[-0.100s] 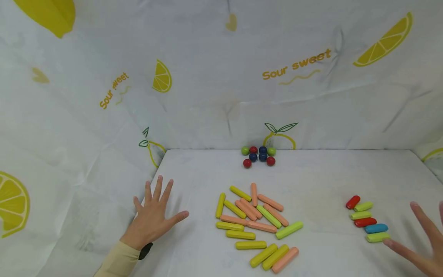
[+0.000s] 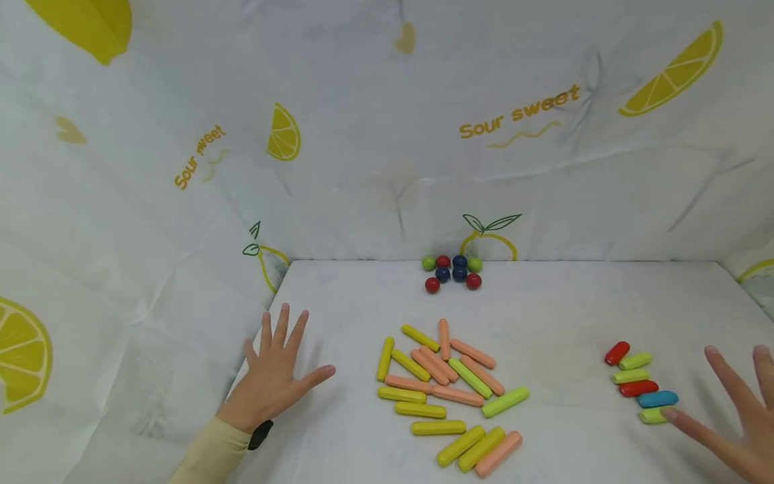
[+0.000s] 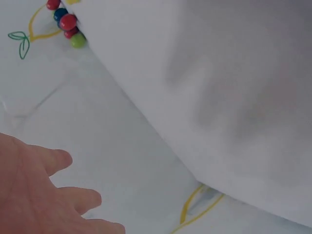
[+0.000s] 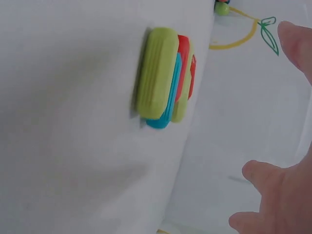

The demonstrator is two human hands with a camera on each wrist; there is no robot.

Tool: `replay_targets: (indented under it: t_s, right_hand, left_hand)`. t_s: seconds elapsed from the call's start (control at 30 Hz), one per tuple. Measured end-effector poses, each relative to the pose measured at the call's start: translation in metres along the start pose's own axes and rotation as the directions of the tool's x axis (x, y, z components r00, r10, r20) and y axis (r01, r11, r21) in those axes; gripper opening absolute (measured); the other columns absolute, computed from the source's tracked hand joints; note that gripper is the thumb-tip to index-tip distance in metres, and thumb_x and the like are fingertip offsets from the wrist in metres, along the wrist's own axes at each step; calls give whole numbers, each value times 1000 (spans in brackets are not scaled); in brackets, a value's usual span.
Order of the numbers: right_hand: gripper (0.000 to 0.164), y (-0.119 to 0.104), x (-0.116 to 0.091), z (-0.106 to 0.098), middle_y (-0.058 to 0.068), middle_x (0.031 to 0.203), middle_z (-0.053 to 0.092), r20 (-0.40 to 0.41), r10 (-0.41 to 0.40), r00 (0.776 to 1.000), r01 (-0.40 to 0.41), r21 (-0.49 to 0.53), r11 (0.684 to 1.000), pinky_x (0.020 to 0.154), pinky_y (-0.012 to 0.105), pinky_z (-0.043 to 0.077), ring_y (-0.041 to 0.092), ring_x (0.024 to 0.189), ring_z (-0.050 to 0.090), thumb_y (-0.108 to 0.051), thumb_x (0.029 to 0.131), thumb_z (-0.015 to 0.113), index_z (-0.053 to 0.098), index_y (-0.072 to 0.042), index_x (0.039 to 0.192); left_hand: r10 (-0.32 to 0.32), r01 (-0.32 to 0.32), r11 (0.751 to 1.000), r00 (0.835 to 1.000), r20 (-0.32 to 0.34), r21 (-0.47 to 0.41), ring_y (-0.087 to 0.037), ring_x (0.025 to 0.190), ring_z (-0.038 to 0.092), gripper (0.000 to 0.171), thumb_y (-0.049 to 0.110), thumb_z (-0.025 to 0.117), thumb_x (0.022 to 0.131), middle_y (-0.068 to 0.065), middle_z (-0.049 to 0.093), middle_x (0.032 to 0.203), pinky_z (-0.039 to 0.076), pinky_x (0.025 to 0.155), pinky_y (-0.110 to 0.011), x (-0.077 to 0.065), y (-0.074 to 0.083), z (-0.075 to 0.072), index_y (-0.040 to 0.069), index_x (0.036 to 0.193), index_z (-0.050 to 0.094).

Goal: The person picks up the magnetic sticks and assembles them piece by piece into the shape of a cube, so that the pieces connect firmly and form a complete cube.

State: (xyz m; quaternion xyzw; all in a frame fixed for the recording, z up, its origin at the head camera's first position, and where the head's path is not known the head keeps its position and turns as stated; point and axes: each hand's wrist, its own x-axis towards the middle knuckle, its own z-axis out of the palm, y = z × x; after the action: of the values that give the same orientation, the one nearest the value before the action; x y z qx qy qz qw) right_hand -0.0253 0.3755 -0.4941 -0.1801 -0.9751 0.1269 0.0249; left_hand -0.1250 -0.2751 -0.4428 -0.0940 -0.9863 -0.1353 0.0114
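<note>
My left hand hovers with spread fingers over the left side of the table, holding nothing. At the right edge of the head view my right hand, partly cut off, is also spread and holds nothing. Its thumb overlaps a short light-green stick in that view; the right wrist view shows that stick apart from the fingers. Beside it lie a blue stick, two red sticks and more light-green ones. Between the hands lie several longer yellow sticks, orange sticks and light-green sticks.
Small red, blue and green balls sit together at the table's back edge. The white table meets a white cloth backdrop printed with lemons, which also hangs along the left side.
My left hand has shifted slightly to the right and up. My right hand has moved a little left and up, farther into view. The sticks and balls stay where they were.
</note>
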Motion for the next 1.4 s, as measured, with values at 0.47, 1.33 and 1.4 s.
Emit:
replay_targets:
  t_s: [0.47,1.33,1.4]
  right_hand:
    - [79,-119,92,1,36,160,45,-26,-509,861,496,267,826,104,82,41,61,140,45,-48,100,76,48,-4,158]
    - [43,-254,179,44,20,130,74,119,-597,793,506,419,754,101,59,60,40,118,71,-24,103,72,68,-4,141]
    - [41,-259,181,45,19,126,75,135,-588,798,495,410,766,99,57,60,38,114,71,-24,103,74,69,-4,139]
  left_hand:
    - [376,-373,925,926,38,-76,-32,149,55,73,41,70,106,-13,47,168,49,121,-49,103,103,25,14,167,39]
    - [634,-669,743,685,359,-35,-7,133,65,27,16,61,111,11,75,136,47,118,-23,158,180,73,26,122,84]
    - [633,-667,745,689,352,-35,-6,128,66,24,16,64,109,12,76,130,49,115,-22,159,178,73,27,117,85]
